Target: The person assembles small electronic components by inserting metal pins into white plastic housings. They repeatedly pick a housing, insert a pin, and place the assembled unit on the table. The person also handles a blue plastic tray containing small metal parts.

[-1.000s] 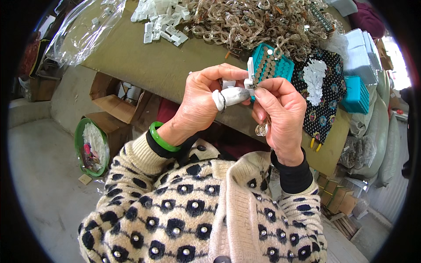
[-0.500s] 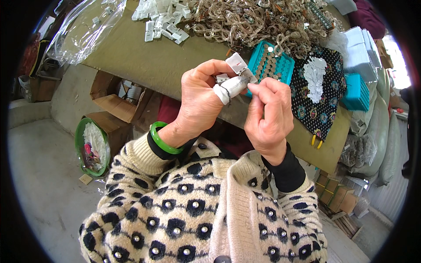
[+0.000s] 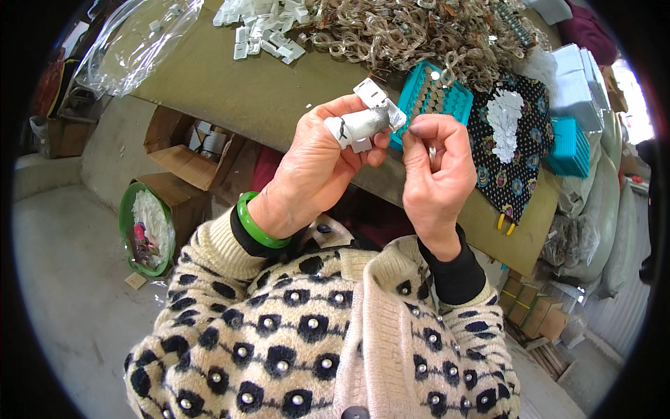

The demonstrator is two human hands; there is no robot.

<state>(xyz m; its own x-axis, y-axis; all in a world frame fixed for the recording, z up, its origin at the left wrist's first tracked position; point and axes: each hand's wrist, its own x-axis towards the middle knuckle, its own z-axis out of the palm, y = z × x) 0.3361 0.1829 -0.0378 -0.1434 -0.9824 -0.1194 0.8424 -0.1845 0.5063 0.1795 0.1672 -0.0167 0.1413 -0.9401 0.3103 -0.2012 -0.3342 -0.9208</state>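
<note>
My left hand (image 3: pixel 300 167) is raised over the table's near edge, its fingers closed on a small white plastic case (image 3: pixel 370 92) with a slot in it. A white wrapping (image 3: pixel 354 126), tied with dark thread and smudged grey at the tip, covers the thumb. Close by on the right, my right hand (image 3: pixel 443 178) is closed, thumb against the curled forefinger. Something small and shiny shows inside its fingers, too little of it to name. Just beyond the hands lies a teal tray (image 3: pixel 458 105) with rows of small round discs (image 3: pixel 426 98).
White plastic cases (image 3: pixel 262 31) and a heap of clear coiled cords (image 3: pixel 412 35) cover the table's far side. White flat pieces (image 3: pixel 506 122) lie on a dark patterned cloth (image 3: pixel 492 185). A teal basket (image 3: pixel 569 146) stands farther right; a green tub (image 3: pixel 128 241) sits lower left.
My left hand has turned, bringing the wrapped thumb leftward and the white case slightly up and left. My right hand has drawn a little to the right, its fingers curling more.
</note>
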